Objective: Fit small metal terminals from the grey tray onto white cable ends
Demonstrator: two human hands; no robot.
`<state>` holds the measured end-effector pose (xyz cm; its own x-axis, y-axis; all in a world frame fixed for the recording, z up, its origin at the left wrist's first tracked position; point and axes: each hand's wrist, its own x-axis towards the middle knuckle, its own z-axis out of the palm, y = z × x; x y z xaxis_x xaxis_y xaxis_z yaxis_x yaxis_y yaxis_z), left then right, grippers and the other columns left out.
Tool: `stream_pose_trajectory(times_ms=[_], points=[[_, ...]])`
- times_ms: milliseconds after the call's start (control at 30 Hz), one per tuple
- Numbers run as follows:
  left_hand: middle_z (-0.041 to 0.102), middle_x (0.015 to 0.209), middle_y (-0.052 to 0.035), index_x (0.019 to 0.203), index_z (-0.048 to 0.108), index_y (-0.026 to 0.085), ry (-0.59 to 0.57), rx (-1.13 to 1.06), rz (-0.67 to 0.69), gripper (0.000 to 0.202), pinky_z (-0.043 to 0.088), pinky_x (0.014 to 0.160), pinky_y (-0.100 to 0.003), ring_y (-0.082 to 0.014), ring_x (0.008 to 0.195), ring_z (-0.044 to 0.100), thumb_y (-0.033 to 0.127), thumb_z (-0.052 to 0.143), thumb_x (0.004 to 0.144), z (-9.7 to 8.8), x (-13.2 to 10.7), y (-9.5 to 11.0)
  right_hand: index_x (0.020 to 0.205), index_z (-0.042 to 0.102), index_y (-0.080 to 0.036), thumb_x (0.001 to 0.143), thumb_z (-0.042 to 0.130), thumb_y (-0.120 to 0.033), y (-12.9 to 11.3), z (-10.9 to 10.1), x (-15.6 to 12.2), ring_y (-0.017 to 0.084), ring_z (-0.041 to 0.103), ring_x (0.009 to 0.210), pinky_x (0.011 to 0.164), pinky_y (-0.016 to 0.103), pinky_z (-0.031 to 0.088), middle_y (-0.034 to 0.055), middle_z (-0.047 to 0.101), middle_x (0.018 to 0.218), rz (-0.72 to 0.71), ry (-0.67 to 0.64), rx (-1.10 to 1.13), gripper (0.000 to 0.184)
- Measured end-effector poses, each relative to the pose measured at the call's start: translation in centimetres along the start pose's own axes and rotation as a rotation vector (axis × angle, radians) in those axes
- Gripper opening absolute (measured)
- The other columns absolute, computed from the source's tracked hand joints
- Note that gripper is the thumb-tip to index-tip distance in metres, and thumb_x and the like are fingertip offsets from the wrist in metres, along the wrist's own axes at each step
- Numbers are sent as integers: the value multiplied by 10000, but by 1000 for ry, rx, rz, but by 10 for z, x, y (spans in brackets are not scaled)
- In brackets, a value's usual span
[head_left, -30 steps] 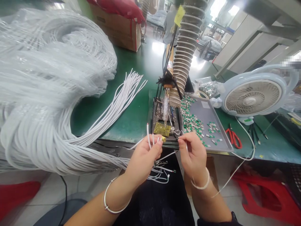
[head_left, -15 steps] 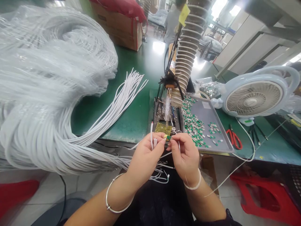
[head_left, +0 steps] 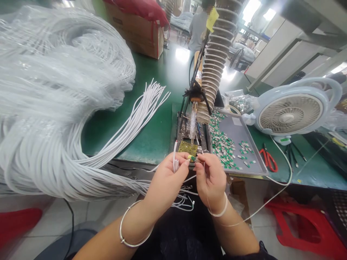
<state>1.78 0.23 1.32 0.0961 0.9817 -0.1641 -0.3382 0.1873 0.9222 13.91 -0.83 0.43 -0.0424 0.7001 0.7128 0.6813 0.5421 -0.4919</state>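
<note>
Left hand [head_left: 165, 184] closed on white cable ends [head_left: 175, 162], held upright to meet a green circuit board [head_left: 192, 158] pinched by the right hand [head_left: 211, 180] above the desk's [head_left: 146, 144] front edge.

A pale blue desk fan [head_left: 290, 110] stands on the green bench mat [head_left: 151, 133] just above red-handled scissors [head_left: 268, 160], a cardboard box [head_left: 132, 36] sits farther along the bench, and a red plastic stool [head_left: 295, 224] stands on the tiled floor [head_left: 94, 216].

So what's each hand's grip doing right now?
Left hand: closed, holding white cable and a green chip.
Right hand: closed, pinching something too thin to tell.
</note>
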Motion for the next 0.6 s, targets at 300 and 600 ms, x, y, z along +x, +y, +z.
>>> stream_pose_trajectory(times_ms=[300, 600], points=[[374, 470, 105, 714, 488, 183, 27, -10, -114, 121, 263, 465, -193, -53, 431, 291, 262, 576, 742, 4, 7, 1, 1243, 446, -191, 853, 416, -62, 9, 4, -16, 172, 633, 899, 720, 345, 580, 98, 618, 1063, -108, 108, 100, 412], [358, 481, 114, 774, 467, 175, -14, -44, -125, 102, 209, 436, -176, -39, 432, 246, 244, 542, 776, 5, 9, 8, 1114, 555, -183, 829, 474, -39, 9, 4, -8, 170, 603, 985, 824, 349, 550, 91, 624, 1040, -135, 75, 39, 330]])
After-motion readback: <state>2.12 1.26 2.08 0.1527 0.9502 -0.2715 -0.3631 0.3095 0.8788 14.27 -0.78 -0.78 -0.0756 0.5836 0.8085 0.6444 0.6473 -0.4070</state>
